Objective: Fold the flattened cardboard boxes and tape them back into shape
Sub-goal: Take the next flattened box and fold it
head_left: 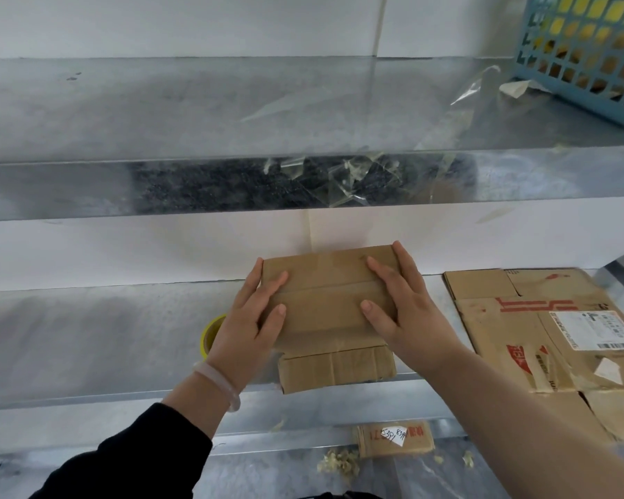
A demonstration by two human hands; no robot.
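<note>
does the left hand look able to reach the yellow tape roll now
Probably yes, once it lets go: the left hand grips the small box, and the tape roll sits just beside it, nothing between.

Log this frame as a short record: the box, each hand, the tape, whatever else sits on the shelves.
box: small cardboard box, folded into shape, flaps meeting at a seam
left hand: grips the box's left side
right hand: grips its right side
tape: yellow tape roll on the shelf, partly behind the left hand
waiting: flattened cardboard on the shelf, at right
upper shelf: blue basket, far right
</note>
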